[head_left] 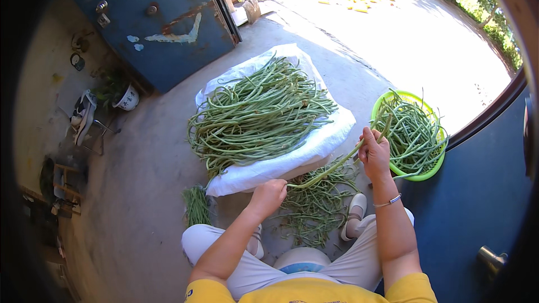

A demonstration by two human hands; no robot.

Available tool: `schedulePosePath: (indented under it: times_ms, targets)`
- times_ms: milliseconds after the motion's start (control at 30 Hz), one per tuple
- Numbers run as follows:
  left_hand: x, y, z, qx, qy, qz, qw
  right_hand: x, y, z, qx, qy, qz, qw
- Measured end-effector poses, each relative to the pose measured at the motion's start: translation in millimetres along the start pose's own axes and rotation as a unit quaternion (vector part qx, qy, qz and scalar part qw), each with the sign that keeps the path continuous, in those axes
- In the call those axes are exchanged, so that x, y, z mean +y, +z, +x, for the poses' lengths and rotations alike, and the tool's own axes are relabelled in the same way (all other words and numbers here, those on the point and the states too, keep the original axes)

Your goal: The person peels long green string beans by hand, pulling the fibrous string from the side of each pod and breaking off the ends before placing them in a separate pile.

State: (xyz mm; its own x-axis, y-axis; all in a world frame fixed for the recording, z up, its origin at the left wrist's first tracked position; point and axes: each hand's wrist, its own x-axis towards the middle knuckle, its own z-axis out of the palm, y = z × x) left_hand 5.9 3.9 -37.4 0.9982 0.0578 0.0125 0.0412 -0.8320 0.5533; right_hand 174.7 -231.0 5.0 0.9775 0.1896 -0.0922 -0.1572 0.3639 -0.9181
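Note:
Between my two hands a long bean (324, 174) is stretched above the floor, sloping up to the right. My left hand (269, 195) is closed on its lower end. My right hand (374, 151) pinches the upper part, and a bit of bean sticks up past the fingers. A small dark thing shows beside the right fingers, too unclear to name. In front of me a big heap of long beans (258, 115) lies on a white sack (264, 178). Beneath my hands, short bean pieces (314, 213) are scattered on the floor between my feet.
A bright green basket (418, 177) of beans stands to the right, near a blue door panel (466, 207). Left of my knees lies a small bean bundle (196, 205). Farther off are an open blue door (151, 28), a potted plant (128, 99) and a shovel (251, 10).

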Motion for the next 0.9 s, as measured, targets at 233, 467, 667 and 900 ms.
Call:
schedulePosePath:
  times_ms: [233, 467, 667, 900]
  targets:
    - [4, -16, 2, -0.058, -0.127, -0.518, 0.844, -1, -18, 16, 0.108, -0.010, 0.097, 0.989]
    - [5, -60, -3, -0.127, -0.001, -0.469, 0.874, -1, -16, 23, 0.147, 0.011, 0.096, 0.984]
    - [-13, -63, 44, 0.020, -0.047, -0.037, 0.998, 6, 10, 14, 0.047, 0.066, 0.041, 0.996]
    - [-65, -65, 86, 0.197, -0.132, 0.090, 0.967, 8, 4, 18, -0.011, 0.068, 0.038, 0.997]
